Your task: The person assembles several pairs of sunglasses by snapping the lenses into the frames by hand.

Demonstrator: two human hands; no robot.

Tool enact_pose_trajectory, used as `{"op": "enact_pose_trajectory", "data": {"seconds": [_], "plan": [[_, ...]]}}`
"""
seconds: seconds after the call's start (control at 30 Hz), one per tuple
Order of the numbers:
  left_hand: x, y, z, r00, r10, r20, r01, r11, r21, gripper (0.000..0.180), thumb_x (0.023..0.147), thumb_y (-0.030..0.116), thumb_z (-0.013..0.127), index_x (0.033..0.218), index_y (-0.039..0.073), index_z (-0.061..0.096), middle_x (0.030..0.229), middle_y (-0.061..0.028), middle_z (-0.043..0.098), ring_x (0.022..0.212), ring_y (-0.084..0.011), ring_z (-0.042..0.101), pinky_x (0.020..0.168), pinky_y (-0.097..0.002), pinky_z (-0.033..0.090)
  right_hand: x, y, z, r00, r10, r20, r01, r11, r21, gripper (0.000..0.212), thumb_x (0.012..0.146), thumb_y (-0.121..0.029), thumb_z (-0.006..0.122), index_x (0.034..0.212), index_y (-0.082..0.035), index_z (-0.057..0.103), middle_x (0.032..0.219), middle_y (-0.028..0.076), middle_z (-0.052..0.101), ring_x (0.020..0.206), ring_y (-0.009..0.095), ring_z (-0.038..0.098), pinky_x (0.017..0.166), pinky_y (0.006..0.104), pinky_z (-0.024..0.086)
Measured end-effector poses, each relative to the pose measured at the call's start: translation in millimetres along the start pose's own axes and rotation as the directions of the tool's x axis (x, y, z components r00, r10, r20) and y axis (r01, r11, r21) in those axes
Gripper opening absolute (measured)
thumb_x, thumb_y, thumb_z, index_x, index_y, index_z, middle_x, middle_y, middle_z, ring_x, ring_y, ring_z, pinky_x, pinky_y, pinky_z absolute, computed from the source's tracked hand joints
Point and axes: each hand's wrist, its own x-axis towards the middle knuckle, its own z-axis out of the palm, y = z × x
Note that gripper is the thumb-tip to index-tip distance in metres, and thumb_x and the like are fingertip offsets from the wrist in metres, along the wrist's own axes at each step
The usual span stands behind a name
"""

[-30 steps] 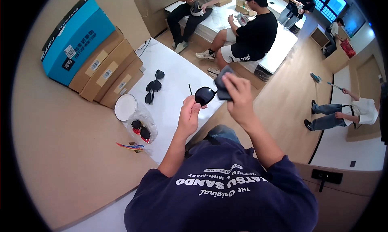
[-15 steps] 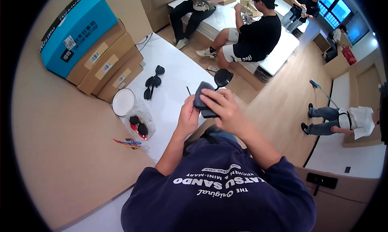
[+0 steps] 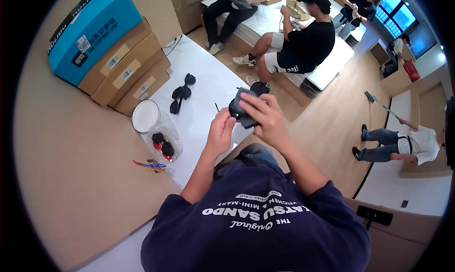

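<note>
Over the table's near right edge, my left hand [image 3: 220,131] is closed on the near side of a pair of dark sunglasses [image 3: 259,88]. My right hand [image 3: 269,123] presses a dark grey cloth [image 3: 247,114] over the glasses, its fingers flat on top. One round dark lens shows beyond the cloth; most of the frame is hidden. On the white table [image 3: 201,58] lie more black sunglasses [image 3: 181,93], close together left of my hands. Nearer me, a clear plastic bag [image 3: 176,138] holds sunglasses, some with red parts.
A white round dish [image 3: 145,116] stands beside the bag, with thin coloured strips [image 3: 149,166] below. Cardboard boxes [image 3: 135,65] and a blue box [image 3: 97,35] are stacked at left. People sit on a bed [image 3: 327,70] ahead; a person [image 3: 407,144] at right holds a mop.
The cloth has turned and slid over the glasses under my right hand. The far lens now sits lower and is partly covered. At right, the mopping person's arm has come up along the handle.
</note>
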Motion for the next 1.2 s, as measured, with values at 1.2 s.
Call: {"op": "enact_pose_trajectory", "data": {"seconds": [1.2], "plan": [[15.1,-25.6,-42.5,0.995,-0.090,-0.042,0.095,0.985,0.143,0.018,0.092,0.005,0.050,0.096,-0.003,0.065,0.124,-0.0173,0.060,0.123,-0.0329,0.053,0.101,-0.0371,0.040,10.6,80.3,67.7,0.554,0.675,0.487,-0.765,0.180,0.619,0.060,0.103,-0.049,0.033,0.135,0.000,0.050,0.124,0.009,0.061,0.110,0.018,0.059,0.091,0.0353,0.049]]}}
